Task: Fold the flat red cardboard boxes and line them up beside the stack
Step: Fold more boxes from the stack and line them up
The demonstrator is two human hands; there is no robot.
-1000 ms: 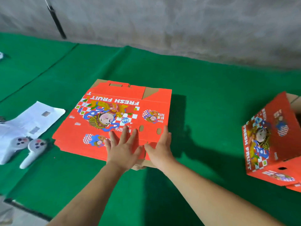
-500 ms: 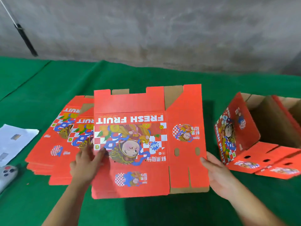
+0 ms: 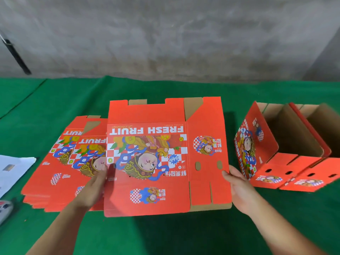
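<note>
A flat red "FRESH FRUIT" box [image 3: 152,162] is held up in front of me, printed side facing me, lettering upside down. My left hand [image 3: 93,188] grips its left edge, thumb on the print. My right hand [image 3: 237,188] grips its right edge, fingers behind the panel. Behind and to the left lies the stack of flat red boxes [image 3: 58,172] on the green cloth. At the right stand two folded red boxes [image 3: 287,153], open at the top, side by side.
White paper sheets [image 3: 12,172] lie at the left edge, with a grey controller [image 3: 4,208] below them. Green cloth [image 3: 165,236] covers the table up to a grey concrete wall [image 3: 165,34]. A dark rod [image 3: 16,57] leans at the far left.
One second ago both hands lay on the stack's near edge. Since then they have lifted the top flat box off it and brought it right, towards me.
</note>
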